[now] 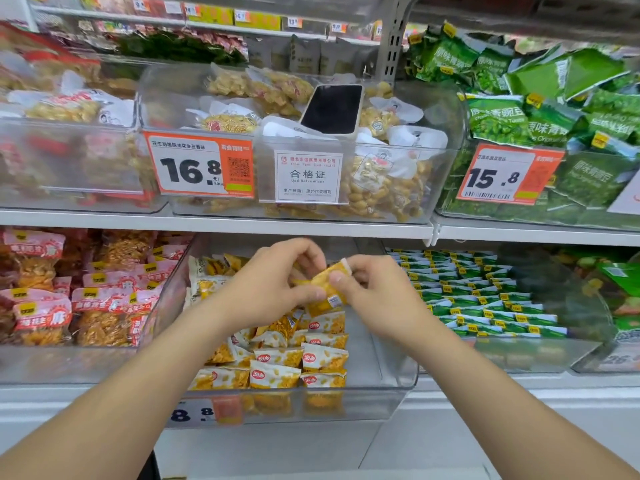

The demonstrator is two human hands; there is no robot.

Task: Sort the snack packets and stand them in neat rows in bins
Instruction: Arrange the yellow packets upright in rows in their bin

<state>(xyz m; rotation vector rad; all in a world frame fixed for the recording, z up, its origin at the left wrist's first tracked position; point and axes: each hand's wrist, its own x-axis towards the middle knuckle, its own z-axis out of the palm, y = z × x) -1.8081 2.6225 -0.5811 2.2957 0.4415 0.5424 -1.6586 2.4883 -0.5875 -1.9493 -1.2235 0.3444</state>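
Left hand and right hand pinch a yellow packet, seemingly light and crinkly, best gripped by its sealed edges.

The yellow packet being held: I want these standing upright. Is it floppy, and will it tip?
Probably light and floppy: the yellow packet is a small pouch pinched between left hand and right hand. Likely tips alone; binned packets lean together.

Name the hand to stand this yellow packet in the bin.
Probably right: the right hand pinches the yellow packet above the bare right side of the bin; the left hand grips it over packed rows.
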